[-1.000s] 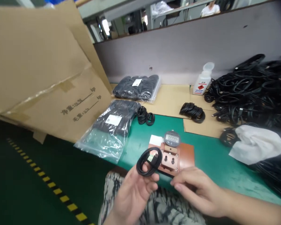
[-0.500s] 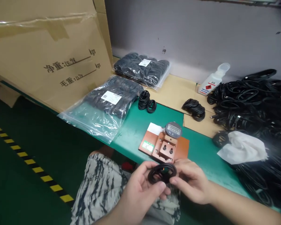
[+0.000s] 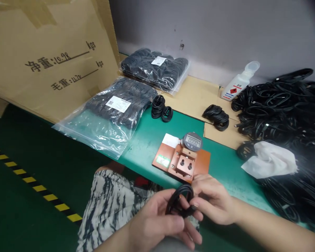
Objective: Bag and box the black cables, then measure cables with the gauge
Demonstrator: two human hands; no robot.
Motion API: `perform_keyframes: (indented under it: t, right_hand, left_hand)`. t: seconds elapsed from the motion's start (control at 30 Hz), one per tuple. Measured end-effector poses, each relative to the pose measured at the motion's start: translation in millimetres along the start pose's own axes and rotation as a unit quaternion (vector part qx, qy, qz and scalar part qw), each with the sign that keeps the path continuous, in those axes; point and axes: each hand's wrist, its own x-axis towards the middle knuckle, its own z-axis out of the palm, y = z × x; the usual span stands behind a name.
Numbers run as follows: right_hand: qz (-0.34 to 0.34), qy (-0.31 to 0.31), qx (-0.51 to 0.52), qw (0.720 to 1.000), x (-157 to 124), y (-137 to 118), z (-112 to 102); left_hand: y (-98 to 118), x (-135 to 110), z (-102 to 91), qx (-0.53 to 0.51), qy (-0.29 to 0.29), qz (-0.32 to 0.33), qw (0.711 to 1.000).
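Observation:
A small coil of black cable (image 3: 180, 202) is held by both hands above my lap, just in front of the green table's edge. My left hand (image 3: 157, 222) grips the coil from below, fingers curled round it. From the right, my right hand (image 3: 212, 201) pinches the same coil. Right behind the hands, on the table, lies a brown fixture plate (image 3: 182, 162) with a round digital gauge (image 3: 192, 141) at its far end.
Two clear bags of black coils (image 3: 112, 112) (image 3: 154, 68) lie left of the fixture, beside a big cardboard box (image 3: 47, 52). Loose small coils (image 3: 161, 108) (image 3: 216, 117), a white bottle (image 3: 238, 85), a large black cable heap (image 3: 286, 105) and a white cloth (image 3: 271, 161) occupy the table's right side.
The left hand lowered the coil from over the fixture toward my lap, and the right hand joined it on the coil. The view tilted down and shifted.

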Motion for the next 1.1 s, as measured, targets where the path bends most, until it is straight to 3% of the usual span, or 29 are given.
perform_keyframes:
  t: [0.1,0.17,0.3,0.5,0.57,0.63,0.73,0.97,1.1]
  right_hand:
    - [-0.01,0.013,-0.005,1.0,-1.5,2.7,0.1]
    - [-0.014,0.012,-0.011,1.0,-2.3,3.5,-0.1]
    - [-0.005,0.012,-0.022,1.0,-2.7,1.8,-0.3]
    - [0.009,0.088,-0.077,0.993,-6.5,-3.2,2.2]
    - [-0.032,0.092,-0.105,0.99,-8.5,-2.1,3.9]
    - [-0.074,0.066,-0.122,0.988,-10.4,1.0,5.4]
    - [-0.095,0.026,-0.139,0.985,-12.8,6.7,6.2]
    - [-0.097,0.019,-0.216,0.971,-13.1,10.8,3.6]
    - [-0.091,0.021,-0.224,0.97,-13.3,11.5,5.1]
  left_hand:
    - [5.8,-6.6,-1.9,0.03,-0.069,-0.017,0.997]
    - [8.2,-9.9,-2.2,0.068,-0.066,-0.023,0.995]
    - [7.3,-11.4,0.6,0.139,0.002,0.008,0.99]
    - [4.9,-10.6,1.6,0.197,0.1,0.07,0.973]
    - [5.7,-10.9,-0.5,0.308,0.137,0.1,0.936]
    - [6.5,-11.3,-2.8,0.452,0.153,0.146,0.867]
    - [5.7,-12.1,-6.1,0.594,0.126,0.202,0.768]
    - [-4.4,-10.4,-16.0,0.688,0.108,0.312,0.646]
    - [-6.1,-8.0,-22.4,0.709,0.114,0.34,0.608]
